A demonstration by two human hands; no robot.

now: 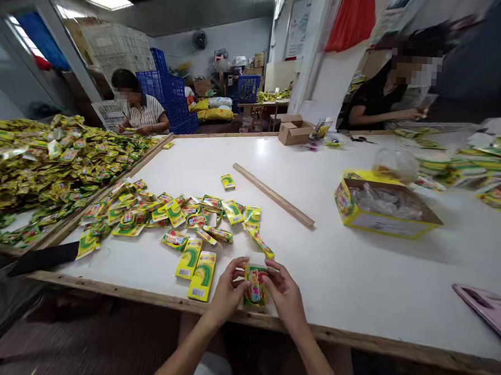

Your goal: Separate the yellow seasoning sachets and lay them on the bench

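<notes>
Between my two hands, at the table's front edge, is a small yellow-green printed box [255, 285] with colourful lettering and a pale flap at its top. My left hand [232, 287] grips its left side with thumb and fingers. On the other side my right hand [286, 293] pinches it, the thumb lying across the front. Two yellow boxes with barcodes, one of them this box [202, 275], lie just left of my left hand. Beyond them spreads a loose pile of similar small boxes [198, 221]; one slim box [263, 245] points toward my hands.
A wooden stick [275, 195] lies across the white table [313, 269]. To the right are a yellow display box [384, 208] holding clear plastic and a pink phone [485, 309]. A huge heap of packets [58, 160] fills the left. Two people sit beyond; a carton [294, 131] stands at the back.
</notes>
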